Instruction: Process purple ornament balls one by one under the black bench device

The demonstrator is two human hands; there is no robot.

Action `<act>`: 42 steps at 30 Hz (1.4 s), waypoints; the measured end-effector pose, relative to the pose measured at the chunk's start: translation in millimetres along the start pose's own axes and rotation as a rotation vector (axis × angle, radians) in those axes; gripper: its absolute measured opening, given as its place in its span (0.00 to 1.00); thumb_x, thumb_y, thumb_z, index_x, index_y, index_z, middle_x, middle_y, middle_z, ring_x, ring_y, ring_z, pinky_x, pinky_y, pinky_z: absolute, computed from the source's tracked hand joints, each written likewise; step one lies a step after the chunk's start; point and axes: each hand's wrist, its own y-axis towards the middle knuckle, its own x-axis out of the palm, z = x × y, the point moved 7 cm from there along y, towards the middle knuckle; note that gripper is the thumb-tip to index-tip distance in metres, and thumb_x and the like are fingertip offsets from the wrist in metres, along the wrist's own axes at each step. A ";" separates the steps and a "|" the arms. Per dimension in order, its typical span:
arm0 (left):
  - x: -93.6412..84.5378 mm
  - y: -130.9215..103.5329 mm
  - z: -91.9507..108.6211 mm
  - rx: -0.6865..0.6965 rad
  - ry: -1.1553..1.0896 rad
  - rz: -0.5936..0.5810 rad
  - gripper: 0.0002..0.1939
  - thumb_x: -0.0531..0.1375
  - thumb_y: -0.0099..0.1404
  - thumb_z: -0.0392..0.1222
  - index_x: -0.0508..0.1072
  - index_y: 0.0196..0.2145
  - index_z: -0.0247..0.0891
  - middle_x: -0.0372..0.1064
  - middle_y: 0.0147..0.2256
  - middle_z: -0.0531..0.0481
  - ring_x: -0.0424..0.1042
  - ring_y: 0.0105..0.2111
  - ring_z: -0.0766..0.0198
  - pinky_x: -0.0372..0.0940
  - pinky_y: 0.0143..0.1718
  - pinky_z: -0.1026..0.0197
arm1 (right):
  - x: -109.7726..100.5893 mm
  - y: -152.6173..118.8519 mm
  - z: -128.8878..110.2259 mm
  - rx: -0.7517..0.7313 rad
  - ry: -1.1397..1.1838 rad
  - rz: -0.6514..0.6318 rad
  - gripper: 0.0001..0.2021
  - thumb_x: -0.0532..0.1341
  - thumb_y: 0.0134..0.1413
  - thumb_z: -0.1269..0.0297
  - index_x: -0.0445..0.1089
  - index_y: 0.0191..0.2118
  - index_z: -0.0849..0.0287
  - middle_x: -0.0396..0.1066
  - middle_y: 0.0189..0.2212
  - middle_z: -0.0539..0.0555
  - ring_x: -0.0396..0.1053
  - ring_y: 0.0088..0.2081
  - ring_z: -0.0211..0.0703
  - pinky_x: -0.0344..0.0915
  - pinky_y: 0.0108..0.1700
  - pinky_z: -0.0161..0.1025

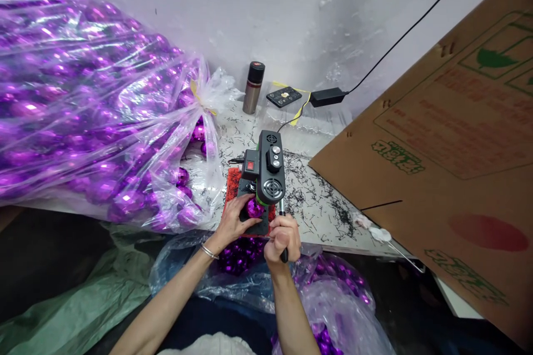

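- One view only, head cam, looking down at both hands at the near edge of the table [316, 216].
- Left hand [233, 221]: fingers curled round a purple ball [254, 208], holding it under the head of the small black machine [268, 169]. Ball sits just past the fingertips, up and to the right of the palm, touching the machine's base on the red mat [231, 183].
- Right hand [283, 238]: fist closed tight on the machine's lever handle [283, 233]. Handle's long axis runs roughly near-to-far, from the fist up toward the machine's right side.
- Key relation: ball lies directly below the machine head, between the 2 hands; left hand is on it, right hand just beside, to its right and a bit nearer the body.
- Rest: big clear bag of purple balls [83, 100] at left, more balls in a bag [241, 255] under the hands, tilted cardboard box [449, 138] at right, a flask [253, 87], phone [283, 96] and power adapter [328, 97] by the wall. Black trimmings litter the tabletop.
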 end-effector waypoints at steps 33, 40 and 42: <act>0.6 -9.7 9.9 0.047 0.046 0.001 0.29 0.68 0.72 0.46 0.69 0.66 0.42 0.78 0.60 0.38 0.78 0.61 0.45 0.69 0.67 0.37 | -2.0 52.7 -16.0 0.219 0.121 -0.026 0.19 0.54 0.75 0.71 0.62 0.28 0.54 0.64 0.24 0.45 0.68 0.29 0.37 0.62 0.34 0.38; -31.7 -77.6 42.5 0.088 0.218 -0.001 0.39 0.67 0.72 0.51 0.60 0.74 0.40 0.65 0.71 0.29 0.68 0.71 0.39 0.69 0.69 0.35 | -6.5 27.5 -11.4 0.123 0.086 -0.089 0.18 0.53 0.74 0.72 0.65 0.29 0.55 0.70 0.27 0.48 0.72 0.32 0.38 0.65 0.35 0.38; -56.9 -58.6 34.5 0.054 0.227 0.074 0.37 0.64 0.74 0.52 0.60 0.74 0.40 0.67 0.70 0.30 0.71 0.69 0.41 0.73 0.66 0.38 | -6.7 17.9 -5.9 0.114 0.085 -0.080 0.17 0.54 0.74 0.72 0.66 0.29 0.55 0.71 0.28 0.49 0.72 0.32 0.38 0.65 0.35 0.38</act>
